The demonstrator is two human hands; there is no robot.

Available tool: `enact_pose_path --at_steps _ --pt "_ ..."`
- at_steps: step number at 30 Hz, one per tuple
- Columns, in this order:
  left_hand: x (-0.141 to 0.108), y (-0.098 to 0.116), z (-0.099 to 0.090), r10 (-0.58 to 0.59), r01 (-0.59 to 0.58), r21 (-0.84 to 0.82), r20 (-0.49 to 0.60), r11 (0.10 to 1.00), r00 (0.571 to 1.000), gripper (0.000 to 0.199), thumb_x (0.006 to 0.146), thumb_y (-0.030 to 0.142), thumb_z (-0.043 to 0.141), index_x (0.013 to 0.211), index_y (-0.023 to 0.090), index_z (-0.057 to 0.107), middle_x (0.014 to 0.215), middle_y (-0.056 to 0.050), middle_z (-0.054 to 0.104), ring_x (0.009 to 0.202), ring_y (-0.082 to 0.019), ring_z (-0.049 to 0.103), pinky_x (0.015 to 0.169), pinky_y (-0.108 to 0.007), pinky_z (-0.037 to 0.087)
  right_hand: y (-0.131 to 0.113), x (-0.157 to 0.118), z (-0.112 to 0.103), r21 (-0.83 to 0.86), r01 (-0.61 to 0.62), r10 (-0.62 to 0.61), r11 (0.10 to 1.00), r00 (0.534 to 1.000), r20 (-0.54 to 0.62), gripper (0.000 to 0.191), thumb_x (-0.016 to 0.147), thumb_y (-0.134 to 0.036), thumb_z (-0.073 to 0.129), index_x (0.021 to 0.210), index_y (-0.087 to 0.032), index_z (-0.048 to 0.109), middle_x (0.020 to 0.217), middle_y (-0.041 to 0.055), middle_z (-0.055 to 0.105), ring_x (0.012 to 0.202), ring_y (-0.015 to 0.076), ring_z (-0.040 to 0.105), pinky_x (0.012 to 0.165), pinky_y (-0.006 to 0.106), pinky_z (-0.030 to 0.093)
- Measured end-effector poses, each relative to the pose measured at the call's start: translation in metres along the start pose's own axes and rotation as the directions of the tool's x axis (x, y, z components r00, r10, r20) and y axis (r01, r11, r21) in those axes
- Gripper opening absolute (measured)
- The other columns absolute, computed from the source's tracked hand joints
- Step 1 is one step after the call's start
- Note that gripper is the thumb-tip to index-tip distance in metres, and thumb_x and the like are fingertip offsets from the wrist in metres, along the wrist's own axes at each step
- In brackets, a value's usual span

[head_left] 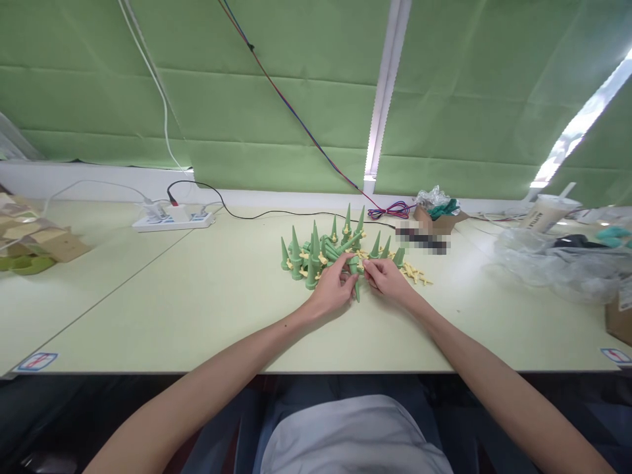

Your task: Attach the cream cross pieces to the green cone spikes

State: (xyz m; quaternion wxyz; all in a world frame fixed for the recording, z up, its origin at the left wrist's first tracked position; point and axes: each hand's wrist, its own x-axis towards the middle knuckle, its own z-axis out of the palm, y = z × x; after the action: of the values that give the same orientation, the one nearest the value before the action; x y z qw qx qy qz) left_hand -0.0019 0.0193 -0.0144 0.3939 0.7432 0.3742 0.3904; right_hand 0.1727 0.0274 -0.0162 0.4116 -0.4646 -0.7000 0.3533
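Observation:
In my left hand (336, 286) is a green plastic cone (357, 289), its tip pointing down toward me. My right hand (384, 276) is closed in a pinch right beside the cone's wide end; whatever sits between its fingertips is too small to make out. Several upright green cones (315, 253) stand to the left of and behind my hands, some with small yellow pieces on their sides. More green cones (386, 249) stand behind my right hand. Loose small yellow plastic pieces (417, 273) lie scattered to its right.
A white power strip (172, 220) with plugs lies at the back left. Cardboard pieces (44, 237) are at the far left. Behind the parts are a coiled cable (392, 210) and a small open carton (439, 220). Clear plastic bags (548, 263) and a cup (548, 212) stand at the right.

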Motion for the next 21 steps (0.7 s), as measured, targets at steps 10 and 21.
enact_pose_path --at_steps 10,21 --pt "-0.001 0.015 0.005 0.022 -0.032 -0.085 -0.118 0.996 0.993 0.062 0.088 0.044 0.056 0.143 0.028 0.030 0.128 -0.013 0.051 0.071 -0.011 0.065 0.058 -0.024 0.055 -0.007 0.001 -0.005 0.117 0.110 -0.080 0.987 0.969 -0.233 0.045 0.093 -0.054 0.047 0.065 -0.019 0.049 0.049 -0.0040 0.047 0.035 0.0084 0.041 0.038 0.023 0.031" --pt "0.008 0.002 0.005 -0.174 0.145 -0.422 -0.032 0.895 0.984 0.048 0.092 0.063 0.034 0.089 0.017 0.047 0.087 -0.007 0.060 0.056 -0.013 0.062 0.049 -0.029 0.054 -0.013 -0.006 -0.007 -0.197 0.245 -0.279 0.949 0.946 -0.167 0.031 0.094 -0.041 0.049 0.076 -0.019 0.057 0.066 0.0013 0.059 0.054 0.0118 0.049 0.053 0.025 0.038"
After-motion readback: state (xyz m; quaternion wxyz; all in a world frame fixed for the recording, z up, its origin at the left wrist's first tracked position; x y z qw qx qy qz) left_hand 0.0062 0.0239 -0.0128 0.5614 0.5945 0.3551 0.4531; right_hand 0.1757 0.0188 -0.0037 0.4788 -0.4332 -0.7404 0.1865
